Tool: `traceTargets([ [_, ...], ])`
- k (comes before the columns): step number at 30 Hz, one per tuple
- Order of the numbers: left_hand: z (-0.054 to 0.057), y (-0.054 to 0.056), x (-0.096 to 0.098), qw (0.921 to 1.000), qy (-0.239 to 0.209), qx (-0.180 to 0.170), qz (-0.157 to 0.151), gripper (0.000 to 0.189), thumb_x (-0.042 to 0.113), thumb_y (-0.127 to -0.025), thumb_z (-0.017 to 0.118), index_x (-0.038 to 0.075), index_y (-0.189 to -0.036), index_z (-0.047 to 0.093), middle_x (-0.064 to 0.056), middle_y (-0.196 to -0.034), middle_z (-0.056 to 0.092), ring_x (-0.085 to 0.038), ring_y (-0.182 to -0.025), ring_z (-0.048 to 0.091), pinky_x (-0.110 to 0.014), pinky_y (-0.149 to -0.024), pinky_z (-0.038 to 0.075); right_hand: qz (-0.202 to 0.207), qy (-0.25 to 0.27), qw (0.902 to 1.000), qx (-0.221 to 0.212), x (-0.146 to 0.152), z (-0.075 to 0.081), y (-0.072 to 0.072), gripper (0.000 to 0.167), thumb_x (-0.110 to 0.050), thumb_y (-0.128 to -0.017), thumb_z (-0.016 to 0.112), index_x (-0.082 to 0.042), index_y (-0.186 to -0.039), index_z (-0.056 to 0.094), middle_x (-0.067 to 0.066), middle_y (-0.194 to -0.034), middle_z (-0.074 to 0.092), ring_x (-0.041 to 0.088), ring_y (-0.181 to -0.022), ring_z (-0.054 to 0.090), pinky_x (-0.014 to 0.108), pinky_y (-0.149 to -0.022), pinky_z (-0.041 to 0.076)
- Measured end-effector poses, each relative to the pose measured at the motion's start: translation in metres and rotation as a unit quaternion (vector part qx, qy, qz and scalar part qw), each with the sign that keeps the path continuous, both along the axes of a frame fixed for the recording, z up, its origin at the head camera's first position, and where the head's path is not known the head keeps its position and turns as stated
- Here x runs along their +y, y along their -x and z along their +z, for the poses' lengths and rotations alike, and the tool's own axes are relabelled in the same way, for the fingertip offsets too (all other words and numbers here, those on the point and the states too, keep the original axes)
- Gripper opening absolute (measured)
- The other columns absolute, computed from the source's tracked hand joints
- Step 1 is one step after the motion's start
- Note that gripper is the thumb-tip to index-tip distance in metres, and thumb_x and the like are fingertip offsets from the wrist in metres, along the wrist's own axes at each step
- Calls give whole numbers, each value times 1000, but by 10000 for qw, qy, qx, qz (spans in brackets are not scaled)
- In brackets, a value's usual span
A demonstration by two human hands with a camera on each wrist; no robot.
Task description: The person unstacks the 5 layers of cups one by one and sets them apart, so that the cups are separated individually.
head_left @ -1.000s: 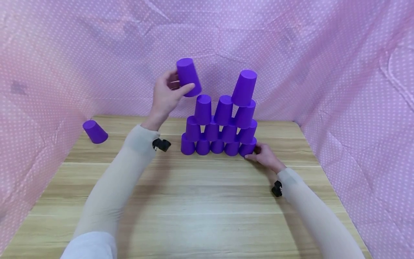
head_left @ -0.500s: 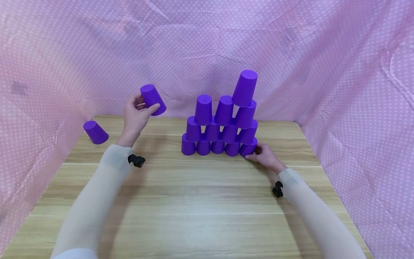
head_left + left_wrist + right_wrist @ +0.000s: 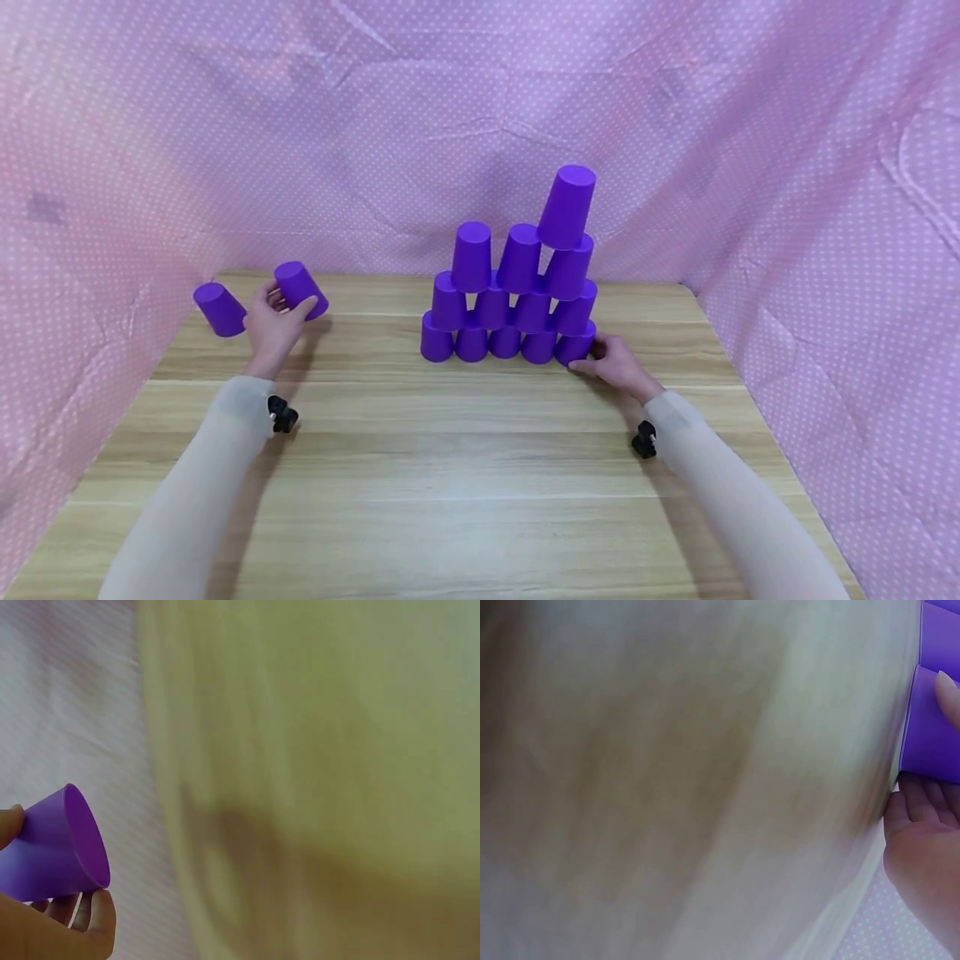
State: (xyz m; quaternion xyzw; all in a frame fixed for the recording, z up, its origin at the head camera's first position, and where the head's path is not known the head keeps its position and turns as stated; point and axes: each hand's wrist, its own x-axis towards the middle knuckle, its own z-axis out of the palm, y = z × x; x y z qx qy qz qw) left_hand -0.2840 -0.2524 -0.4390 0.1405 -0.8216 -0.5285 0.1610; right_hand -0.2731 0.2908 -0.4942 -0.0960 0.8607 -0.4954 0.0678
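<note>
My left hand (image 3: 273,329) holds a purple plastic cup (image 3: 298,287), mouth down and tilted, at the left back of the table. In the left wrist view the cup's open mouth (image 3: 88,840) faces right, with thumb and fingers round its side. Just left of that hand a second purple cup (image 3: 219,310) stands upside down. Upside-down cups form a tiered pyramid (image 3: 491,304) in the middle, with one cup (image 3: 567,207) on top at its right end. My right hand (image 3: 618,367) grips the lowest right cup (image 3: 573,346), thumb in front and fingers behind.
The wooden table (image 3: 465,467) spreads in front of the pyramid, between both forearms. Pink dotted cloth (image 3: 345,167) hangs behind the table and along both sides. A small black camera (image 3: 282,414) sits on the left wrist, another black camera (image 3: 643,440) on the right.
My left hand has moved left and down with its cup, away from the pyramid and close to the lone cup. My right hand and the stacked cups have stayed in place.
</note>
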Motion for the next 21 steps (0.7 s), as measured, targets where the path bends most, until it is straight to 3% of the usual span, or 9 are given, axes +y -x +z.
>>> traceTargets([
  [9, -27, -5, -35, 9981, 81, -429, 424, 66, 30, -89, 68, -1, -141, 41, -23, -131, 52, -33, -116, 51, -37, -98, 43, 6, 6, 10000, -70, 1, 1, 1, 48, -11, -79, 79, 4, -120, 58, 20, -117, 62, 32, -111, 57, 43, -100, 40],
  [13, -30, -7, -44, 9970, 129, -532, 544, 67, 31, -89, 66, -4, -140, 39, -23, -133, 50, -34, -118, 50, -40, -101, 41, -4, 39, 10000, -48, 1, 0, 0, 48, -11, -79, 79, 3, -120, 58, 20, -117, 62, 31, -112, 57, 42, -101, 40],
  [21, -29, -10, -53, 9943, 107, -991, 383, 74, 27, -93, 62, -2, -148, 23, -25, -144, 36, -36, -130, 38, -43, -107, 32, -39, -15, 10000, -66, 0, 2, -2, 49, -11, -79, 80, 3, -120, 58, 20, -119, 61, 32, -114, 55, 42, -102, 39],
])
